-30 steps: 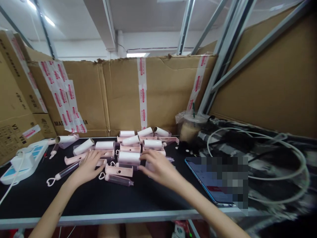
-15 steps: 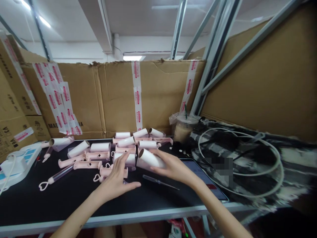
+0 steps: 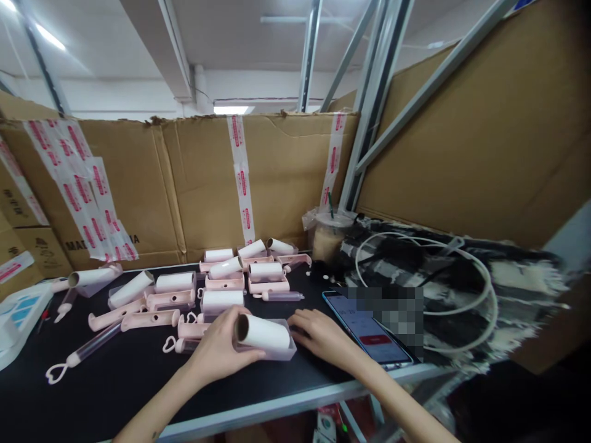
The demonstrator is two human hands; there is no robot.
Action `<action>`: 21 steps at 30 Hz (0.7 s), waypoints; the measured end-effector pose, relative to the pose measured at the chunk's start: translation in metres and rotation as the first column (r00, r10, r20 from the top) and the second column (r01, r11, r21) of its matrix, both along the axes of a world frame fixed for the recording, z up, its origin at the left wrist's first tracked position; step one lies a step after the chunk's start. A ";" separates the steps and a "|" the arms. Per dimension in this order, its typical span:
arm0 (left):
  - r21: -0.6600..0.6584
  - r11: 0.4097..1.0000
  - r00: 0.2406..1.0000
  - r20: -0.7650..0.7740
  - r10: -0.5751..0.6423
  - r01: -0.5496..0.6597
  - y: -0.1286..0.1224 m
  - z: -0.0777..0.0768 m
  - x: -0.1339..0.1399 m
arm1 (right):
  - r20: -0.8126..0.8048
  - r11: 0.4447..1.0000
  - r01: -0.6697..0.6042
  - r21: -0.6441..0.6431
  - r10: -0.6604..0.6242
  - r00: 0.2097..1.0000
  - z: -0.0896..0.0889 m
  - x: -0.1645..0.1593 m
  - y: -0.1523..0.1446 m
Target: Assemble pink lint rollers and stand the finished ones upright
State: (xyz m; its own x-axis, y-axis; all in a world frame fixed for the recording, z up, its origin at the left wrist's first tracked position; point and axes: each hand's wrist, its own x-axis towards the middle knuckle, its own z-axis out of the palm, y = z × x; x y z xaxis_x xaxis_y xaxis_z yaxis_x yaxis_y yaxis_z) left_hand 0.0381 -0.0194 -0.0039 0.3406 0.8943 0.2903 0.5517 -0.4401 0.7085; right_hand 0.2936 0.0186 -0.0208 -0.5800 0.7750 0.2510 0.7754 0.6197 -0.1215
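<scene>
My left hand (image 3: 221,338) is wrapped round the left end of a clear plastic case, thumb in front and fingers behind. A white paper roll (image 3: 268,332) with a brown cardboard core lies in that case (image 3: 290,351). Just right of it, my right hand (image 3: 318,332) is low over the black table top with its fingers curled down. Its fingertips are close to the case's right end; what they hold, if anything, is hidden. Behind my left hand, another white roll (image 3: 223,301) rests among pink plastic holders (image 3: 225,282). A pink part with a heart-shaped loop (image 3: 170,344) lies to the left.
A phone (image 3: 369,332) lies right of my right hand. Beyond it are a coiled white cable (image 3: 489,307) on patterned cloth and a drink cup (image 3: 330,237). A power strip (image 3: 23,314) stands at the left. Cardboard (image 3: 207,178) walls the back; a metal rail (image 3: 258,403) edges the front.
The cased roll has come nearer and passed from my right hand to my left. My right hand has moved down beside it. The screwdriver that lay on the table is now out of sight.
</scene>
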 end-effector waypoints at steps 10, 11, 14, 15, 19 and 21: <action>0.131 0.986 0.984 -0.153 -0.086 0.106 0.014 0.010 0.034 | -0.217 0.986 0.136 0.100 -0.112 0.970 0.026 0.011 0.018; 0.130 0.987 0.982 -0.173 -0.074 0.097 0.018 0.009 0.037 | -0.281 0.998 0.035 0.059 -0.017 0.960 0.031 0.006 0.012; 0.133 0.990 0.964 -0.266 -0.004 0.041 0.028 0.003 0.045 | -0.362 0.975 -0.217 -0.052 0.184 0.914 0.037 -0.009 -0.001; 0.141 0.990 0.955 -0.295 0.027 0.015 0.031 0.001 0.048 | -0.371 0.971 -0.229 -0.069 0.188 0.909 0.036 -0.014 -0.002; 0.154 0.988 0.939 -0.333 0.080 -0.029 0.040 -0.006 0.053 | -0.507 0.976 -0.202 -0.087 0.131 0.852 0.024 -0.017 0.010; 0.145 0.989 0.947 -0.314 0.071 -0.026 0.043 -0.007 0.052 | -0.659 0.979 -0.181 -0.090 0.078 0.748 0.020 -0.012 0.017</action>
State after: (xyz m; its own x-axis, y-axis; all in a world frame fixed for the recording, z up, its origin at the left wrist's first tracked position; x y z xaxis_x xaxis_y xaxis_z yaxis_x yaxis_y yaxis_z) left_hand 0.0904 0.0231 -0.0112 0.3925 0.8711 0.2953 0.7612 -0.4878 0.4274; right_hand 0.2813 0.0356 -0.0008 -0.4141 0.7607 0.4998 0.3898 0.6444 -0.6579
